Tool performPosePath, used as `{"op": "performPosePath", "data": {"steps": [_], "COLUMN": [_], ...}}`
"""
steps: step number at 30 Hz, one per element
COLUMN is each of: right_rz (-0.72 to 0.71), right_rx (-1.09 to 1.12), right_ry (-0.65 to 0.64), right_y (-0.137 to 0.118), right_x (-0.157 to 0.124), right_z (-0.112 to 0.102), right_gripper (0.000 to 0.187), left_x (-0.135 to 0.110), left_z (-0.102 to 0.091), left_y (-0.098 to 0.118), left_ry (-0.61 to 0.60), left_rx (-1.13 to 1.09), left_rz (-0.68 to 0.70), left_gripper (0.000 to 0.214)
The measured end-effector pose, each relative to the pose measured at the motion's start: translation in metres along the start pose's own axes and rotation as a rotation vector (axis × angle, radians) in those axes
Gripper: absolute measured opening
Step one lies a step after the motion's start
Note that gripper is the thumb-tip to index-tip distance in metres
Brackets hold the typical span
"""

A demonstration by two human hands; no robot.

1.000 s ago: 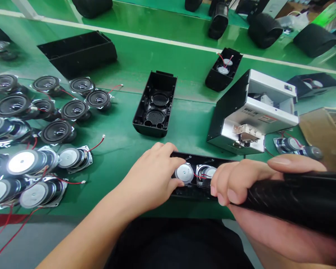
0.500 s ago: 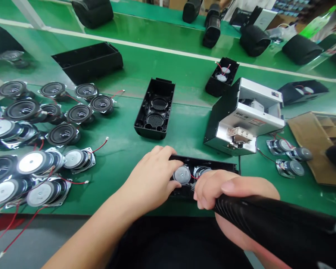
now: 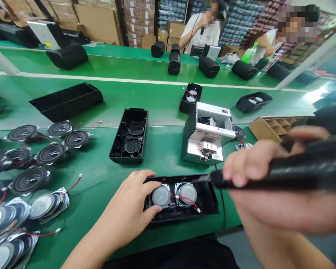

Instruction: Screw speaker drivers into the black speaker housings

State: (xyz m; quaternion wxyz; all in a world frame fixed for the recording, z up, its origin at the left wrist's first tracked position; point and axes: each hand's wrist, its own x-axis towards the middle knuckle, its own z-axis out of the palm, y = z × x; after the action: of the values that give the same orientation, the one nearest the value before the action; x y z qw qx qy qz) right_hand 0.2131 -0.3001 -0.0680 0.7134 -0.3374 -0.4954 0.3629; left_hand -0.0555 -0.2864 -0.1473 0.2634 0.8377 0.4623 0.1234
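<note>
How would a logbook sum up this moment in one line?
Left hand: around speaker inside black housing | Right hand: holding black tool | Nearby: silver-fronted machine, loose speakers

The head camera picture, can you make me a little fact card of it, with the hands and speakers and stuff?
Left hand: around one silver-backed speaker
Right hand: holding a blurred black tool
In front: black housing with that speaker, another speaker, red wire, white plug
Behind it: second housing; silver-and-black machine
Picture's left: loose speakers on a green table
Far side: two people
</note>
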Motion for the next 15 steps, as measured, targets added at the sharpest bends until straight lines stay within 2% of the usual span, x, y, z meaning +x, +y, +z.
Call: {"op": "performPosePath", "data": {"steps": [1, 2, 4, 6, 9, 11, 13, 15], "right_rz": [-0.162, -0.246, -0.313, -0.257, -0.206, -0.179, -0.077, 0.005], "right_rx": [-0.028, -0.048, -0.084, -0.108, -0.112, -0.098, -0.07, -0.033], "right_ry": [0.052, 0.089, 0.131, 0.09, 0.052, 0.082, 0.105, 0.102], "right_y": [-0.001, 0.002, 0.018, 0.036, 0.05, 0.048, 0.042, 0.034], "right_x": [0.019, 0.035, 0.06, 0.07, 0.068, 0.062, 0.055, 0.049], "right_z": [-0.006, -0.012, -0.02, -0.023, -0.024, -0.023, -0.023, -0.024], "right_gripper": [0.056, 0.053, 0.056, 0.063, 0.068, 0.068, 0.068, 0.067], "left_x": [0.0, -0.001, -0.003, -0.008, -0.019, -0.027, -0.034, -0.039], "left_z": [0.0, 0.001, 0.0, -0.001, -0.001, 0.002, 0.009, 0.017], "left_y": [-0.001, -0.003, -0.005, -0.009, -0.016, -0.022, -0.027, -0.031], "left_ry": [0.005, 0.008, 0.019, 0.041, 0.07, 0.092, 0.114, 0.129], "left_rx": [-0.01, -0.022, -0.061, -0.124, -0.232, -0.282, -0.304, -0.314], "left_rz": [0.002, 0.006, 0.011, 0.013, 0.011, 0.007, -0.01, -0.04], "left_gripper": [0.043, 0.043, 0.044, 0.048, 0.064, 0.087, 0.109, 0.122]}}
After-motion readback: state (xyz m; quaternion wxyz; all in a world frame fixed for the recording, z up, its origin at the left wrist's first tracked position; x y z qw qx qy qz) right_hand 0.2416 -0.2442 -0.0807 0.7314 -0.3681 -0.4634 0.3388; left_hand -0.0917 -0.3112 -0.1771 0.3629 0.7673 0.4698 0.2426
